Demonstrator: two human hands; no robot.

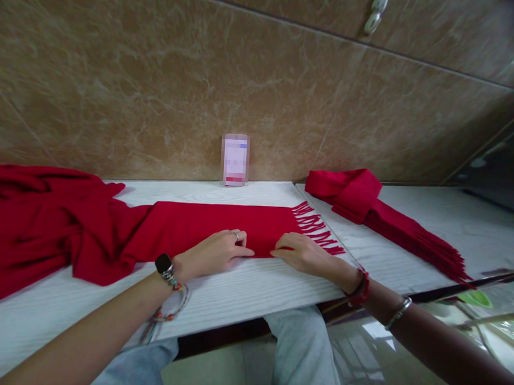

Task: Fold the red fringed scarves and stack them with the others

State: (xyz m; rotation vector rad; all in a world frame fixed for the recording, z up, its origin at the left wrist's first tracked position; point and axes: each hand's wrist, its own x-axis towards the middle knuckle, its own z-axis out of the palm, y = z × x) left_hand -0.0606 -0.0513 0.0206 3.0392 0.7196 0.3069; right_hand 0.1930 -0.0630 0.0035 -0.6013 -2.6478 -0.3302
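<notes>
Pinching the near edge of the long red scarf (225,219) at two spots with left hand (222,249) and right hand (303,253), both drawn together at the tips and set a little apart. Seemingly only partway along: spread flat across the tabletop (217,297) toward the fringe (310,223) on the right, but bunched in a loose heap (35,221) on the left, not yet straightened. Backed by a phone (235,160) propped against the marbled wall (159,89), and flanked on the right by a second red scarf (360,193), folded over on itself.

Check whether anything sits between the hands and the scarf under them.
Nothing visible: left hand and right hand both touch the near edge of the scarf. The folded scarf lies apart, to the right.
</notes>
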